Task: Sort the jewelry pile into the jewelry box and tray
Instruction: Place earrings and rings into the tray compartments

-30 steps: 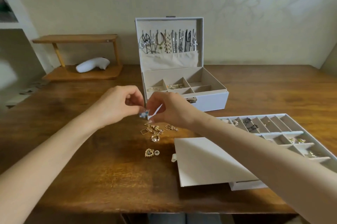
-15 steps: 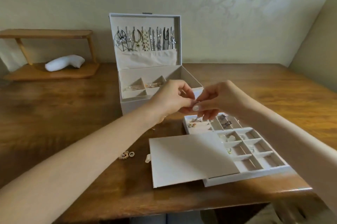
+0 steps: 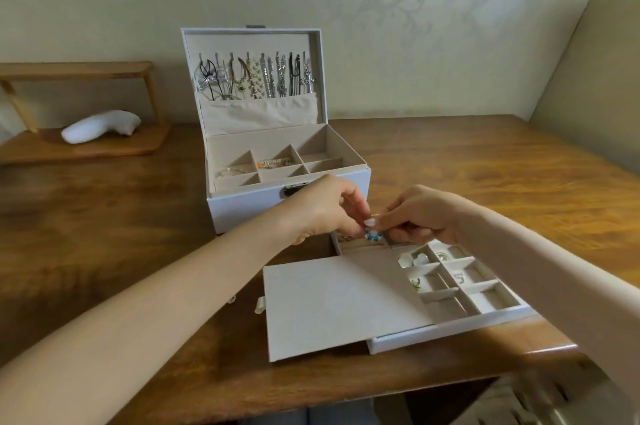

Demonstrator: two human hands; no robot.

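A white jewelry box [image 3: 346, 182] stands open at the table's middle, with necklaces hung in its lid and a few pieces in its compartments. In front of it lies a white divided tray [image 3: 498, 315], half covered by a flat white lid [image 3: 332, 303]. Above the tray's far left corner my left hand [image 3: 322, 208] and my right hand [image 3: 419, 213] meet, both pinching a small blue and white beaded piece [image 3: 374, 234]. The jewelry pile is hidden behind my left forearm; only one small piece [image 3: 231, 299] shows beside it.
A wooden shelf [image 3: 86, 147] at the back left carries a white curved object [image 3: 100, 126]. A small white tab [image 3: 259, 305] lies by the lid's left edge. The table's front edge runs close below the tray. Bare wood lies to the right of the box.
Both hands carried the small blue piece rightward from above the pile to the tray's far left corner. My view swung right, so the box and shelf now sit further left.
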